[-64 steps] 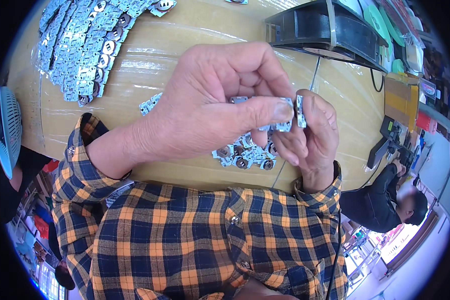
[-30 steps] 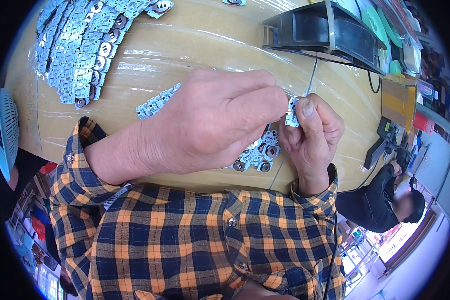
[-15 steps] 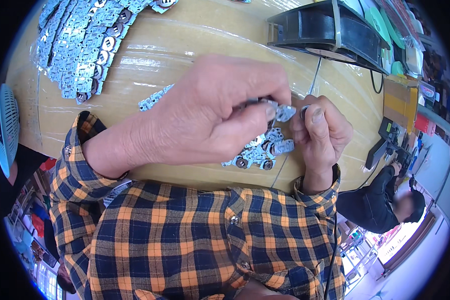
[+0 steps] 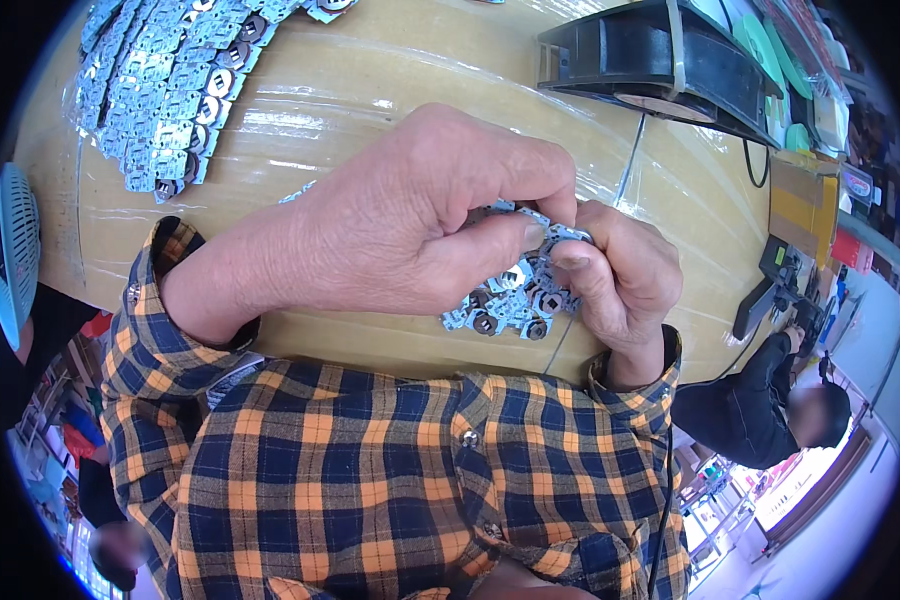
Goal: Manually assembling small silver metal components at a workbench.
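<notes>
My left hand [image 4: 440, 215] is closed, thumb and fingers pinching a small light-blue circuit board [image 4: 562, 232]. My right hand [image 4: 635, 270] meets it from the right, its thumb and forefinger closed on the board's end; whatever else lies under the fingertips is hidden. Just below and behind both hands is a loose pile of similar boards [image 4: 510, 318], several carrying dark round parts. Part of this pile is covered by my left hand.
Many overlapping rows of the same boards [image 4: 160, 100] lie at the far left of the film-covered table [image 4: 310, 130]. A black fan-like housing [image 4: 630, 55] stands far right, near a cardboard box [image 4: 805, 205]. A blue-green slatted object [image 4: 15, 255] is at the left edge. A co-worker [image 4: 750, 400] sits to the right.
My right hand has moved left and up against the board in my left hand. The small round part seen earlier at its fingertips is now hidden. My left hand has barely moved.
</notes>
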`<state>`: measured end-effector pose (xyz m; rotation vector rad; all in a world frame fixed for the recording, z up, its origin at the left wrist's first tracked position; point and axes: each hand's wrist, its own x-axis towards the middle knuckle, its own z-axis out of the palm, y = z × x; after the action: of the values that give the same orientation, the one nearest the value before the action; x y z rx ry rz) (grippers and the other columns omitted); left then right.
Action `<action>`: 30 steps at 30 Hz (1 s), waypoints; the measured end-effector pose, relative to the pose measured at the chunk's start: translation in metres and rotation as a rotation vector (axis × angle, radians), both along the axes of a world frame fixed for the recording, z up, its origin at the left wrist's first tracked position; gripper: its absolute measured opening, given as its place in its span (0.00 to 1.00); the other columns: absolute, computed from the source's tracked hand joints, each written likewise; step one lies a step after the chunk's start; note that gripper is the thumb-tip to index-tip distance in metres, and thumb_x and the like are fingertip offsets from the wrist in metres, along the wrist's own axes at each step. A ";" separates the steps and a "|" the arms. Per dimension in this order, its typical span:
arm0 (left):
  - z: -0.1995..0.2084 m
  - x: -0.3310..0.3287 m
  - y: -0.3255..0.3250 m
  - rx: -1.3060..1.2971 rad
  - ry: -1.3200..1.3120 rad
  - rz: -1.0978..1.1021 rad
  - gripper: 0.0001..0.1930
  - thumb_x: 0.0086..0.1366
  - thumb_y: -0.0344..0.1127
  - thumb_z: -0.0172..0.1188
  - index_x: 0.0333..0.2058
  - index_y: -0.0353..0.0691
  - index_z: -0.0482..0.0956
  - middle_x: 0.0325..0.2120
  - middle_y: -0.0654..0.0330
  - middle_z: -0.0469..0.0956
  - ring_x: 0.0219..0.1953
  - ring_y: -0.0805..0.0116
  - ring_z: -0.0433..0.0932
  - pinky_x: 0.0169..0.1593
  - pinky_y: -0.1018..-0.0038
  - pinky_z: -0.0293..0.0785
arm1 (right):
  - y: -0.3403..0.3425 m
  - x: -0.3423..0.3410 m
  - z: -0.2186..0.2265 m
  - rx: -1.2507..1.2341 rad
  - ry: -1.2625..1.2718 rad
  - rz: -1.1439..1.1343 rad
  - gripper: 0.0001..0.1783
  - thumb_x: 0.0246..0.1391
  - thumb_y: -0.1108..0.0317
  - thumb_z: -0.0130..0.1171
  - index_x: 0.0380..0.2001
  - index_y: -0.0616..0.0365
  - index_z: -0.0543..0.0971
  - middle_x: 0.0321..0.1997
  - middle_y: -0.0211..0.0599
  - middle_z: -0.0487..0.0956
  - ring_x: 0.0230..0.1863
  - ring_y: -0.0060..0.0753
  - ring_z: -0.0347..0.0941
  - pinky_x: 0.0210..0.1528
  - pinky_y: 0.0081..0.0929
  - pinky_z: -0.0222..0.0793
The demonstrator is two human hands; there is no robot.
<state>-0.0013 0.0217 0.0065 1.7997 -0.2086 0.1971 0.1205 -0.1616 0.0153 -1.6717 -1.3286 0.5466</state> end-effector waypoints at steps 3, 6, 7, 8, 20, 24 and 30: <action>-0.001 0.001 -0.004 -0.096 0.079 0.044 0.04 0.63 0.24 0.54 0.35 0.33 0.77 0.23 0.60 0.77 0.24 0.74 0.78 0.26 0.81 0.71 | -0.001 0.000 0.001 -0.012 -0.076 -0.041 0.10 0.54 0.69 0.63 0.23 0.62 0.76 0.16 0.34 0.70 0.16 0.30 0.69 0.19 0.25 0.60; -0.004 0.003 -0.011 -0.145 0.036 0.140 0.03 0.64 0.27 0.56 0.34 0.33 0.77 0.23 0.62 0.77 0.22 0.78 0.77 0.23 0.83 0.69 | -0.005 -0.005 0.005 -0.092 0.062 -0.100 0.12 0.58 0.67 0.60 0.23 0.62 0.76 0.15 0.31 0.71 0.15 0.24 0.67 0.18 0.22 0.59; -0.001 0.001 -0.011 -0.144 0.037 0.141 0.03 0.64 0.27 0.56 0.34 0.33 0.77 0.23 0.62 0.77 0.22 0.78 0.77 0.23 0.83 0.69 | -0.006 -0.006 0.006 -0.160 0.244 -0.145 0.14 0.61 0.66 0.57 0.23 0.61 0.76 0.15 0.29 0.71 0.14 0.20 0.65 0.17 0.20 0.58; 0.005 -0.001 -0.009 -0.266 0.221 0.127 0.04 0.65 0.29 0.57 0.34 0.34 0.76 0.23 0.63 0.78 0.20 0.80 0.76 0.21 0.85 0.67 | -0.006 -0.006 0.004 -0.159 0.245 -0.144 0.14 0.61 0.66 0.57 0.23 0.61 0.76 0.15 0.29 0.71 0.14 0.20 0.65 0.17 0.20 0.58; 0.003 0.000 -0.011 -0.427 0.191 0.175 0.07 0.66 0.32 0.58 0.37 0.33 0.75 0.24 0.62 0.77 0.23 0.81 0.75 0.21 0.84 0.65 | 0.001 -0.012 -0.001 -0.013 0.939 -0.266 0.19 0.69 0.59 0.41 0.25 0.58 0.66 0.11 0.26 0.63 0.08 0.14 0.52 0.09 0.14 0.49; -0.004 0.004 -0.014 0.135 -0.277 0.317 0.08 0.57 0.22 0.60 0.37 0.31 0.75 0.23 0.55 0.75 0.23 0.67 0.77 0.24 0.74 0.68 | -0.002 -0.010 -0.001 -0.011 0.840 -0.283 0.19 0.69 0.60 0.43 0.24 0.58 0.66 0.12 0.26 0.63 0.10 0.15 0.53 0.12 0.15 0.51; -0.009 0.004 -0.020 0.246 -0.374 0.372 0.13 0.49 0.15 0.60 0.36 0.29 0.76 0.23 0.52 0.75 0.22 0.60 0.77 0.24 0.72 0.71 | -0.006 -0.011 0.001 -0.088 0.636 -0.292 0.19 0.68 0.61 0.45 0.23 0.58 0.66 0.12 0.25 0.63 0.12 0.15 0.55 0.14 0.15 0.52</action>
<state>0.0026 0.0016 -0.0027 2.0247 -0.1644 0.8059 0.1100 -0.1676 0.0163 -1.5393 -0.5989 0.8764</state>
